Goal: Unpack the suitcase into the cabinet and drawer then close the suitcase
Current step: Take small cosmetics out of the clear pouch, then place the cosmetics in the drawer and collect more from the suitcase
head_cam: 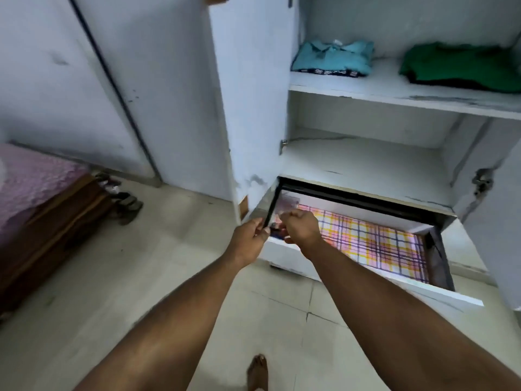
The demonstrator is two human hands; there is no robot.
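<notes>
Both hands point(277, 231) hold something over the drawer's point(366, 286) left end.

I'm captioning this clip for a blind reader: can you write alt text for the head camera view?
Both hands, left hand and right hand, reach into the left end of an open drawer lined with plaid cloth, holding something small and blurred. Above, in the open white cabinet, a folded light-blue shirt and a green garment lie on a shelf.

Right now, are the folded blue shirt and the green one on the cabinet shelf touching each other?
Apart. The head view shows the blue shirt at the left and the green shirt at the right, with bare white shelf between them.
</notes>
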